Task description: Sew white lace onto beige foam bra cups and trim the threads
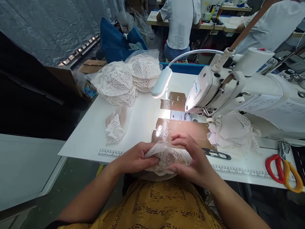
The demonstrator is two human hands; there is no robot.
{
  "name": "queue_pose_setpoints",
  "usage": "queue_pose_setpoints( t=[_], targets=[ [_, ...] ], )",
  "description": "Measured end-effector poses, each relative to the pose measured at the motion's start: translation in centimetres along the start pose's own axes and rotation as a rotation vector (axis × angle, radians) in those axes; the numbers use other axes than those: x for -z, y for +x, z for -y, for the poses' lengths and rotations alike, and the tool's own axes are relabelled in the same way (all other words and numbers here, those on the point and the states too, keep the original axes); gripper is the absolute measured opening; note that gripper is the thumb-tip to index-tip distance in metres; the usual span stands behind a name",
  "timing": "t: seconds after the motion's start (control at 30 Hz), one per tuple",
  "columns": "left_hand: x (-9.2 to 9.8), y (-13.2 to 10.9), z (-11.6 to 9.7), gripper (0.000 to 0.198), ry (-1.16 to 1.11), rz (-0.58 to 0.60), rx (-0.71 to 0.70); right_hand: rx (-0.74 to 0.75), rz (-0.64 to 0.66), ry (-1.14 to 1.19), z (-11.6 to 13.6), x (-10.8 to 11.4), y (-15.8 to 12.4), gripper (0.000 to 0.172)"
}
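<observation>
A piece of white lace fabric (164,159) with a scalloped edge lies at the table's front edge, close to my body. My left hand (143,157) pinches its left side between thumb and fingers. Over its right side is my right hand (190,159), fingers spread and curved, with the thumb close to the lace; whether the thumb touches it I cannot tell. Beyond my hands stands a white sewing machine (202,89), its needle area lit by a lamp (162,82). Brown tape (181,130) covers the table in front of the needle.
Stacked lace pieces (116,79) sit at the back left, with a smaller lace piece (116,128) nearer. White fabric (233,130) is heaped under the machine arm. Thread snips (216,154) and red-and-orange-handled scissors (283,168) lie to the right. Two people in white shirts work beyond.
</observation>
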State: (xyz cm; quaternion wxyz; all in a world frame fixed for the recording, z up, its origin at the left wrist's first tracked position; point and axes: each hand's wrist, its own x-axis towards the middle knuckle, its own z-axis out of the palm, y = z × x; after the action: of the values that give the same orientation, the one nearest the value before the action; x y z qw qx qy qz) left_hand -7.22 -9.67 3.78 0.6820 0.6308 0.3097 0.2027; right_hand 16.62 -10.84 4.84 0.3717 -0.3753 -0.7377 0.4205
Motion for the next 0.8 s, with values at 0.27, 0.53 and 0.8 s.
queue_pose_setpoints(
  t=[0.27, 0.53, 0.8],
  targets=[
    [-0.1, -0.2, -0.3, 0.023, -0.028, -0.038, 0.014, -0.297, 0.231, 0.322, -0.4, -0.8, 0.7, 0.028],
    [-2.1, -0.5, 2.2, 0.056, -0.84, -0.267, 0.02, -0.26, -0.174, 0.322, -1.1, -0.3, 0.4, 0.041],
    [-6.2, 3.6, 1.6, 0.056, -0.896, -0.451, 0.074, -0.33, -0.301, 0.457, -1.9, -2.9, 1.4, 0.039]
  ],
)
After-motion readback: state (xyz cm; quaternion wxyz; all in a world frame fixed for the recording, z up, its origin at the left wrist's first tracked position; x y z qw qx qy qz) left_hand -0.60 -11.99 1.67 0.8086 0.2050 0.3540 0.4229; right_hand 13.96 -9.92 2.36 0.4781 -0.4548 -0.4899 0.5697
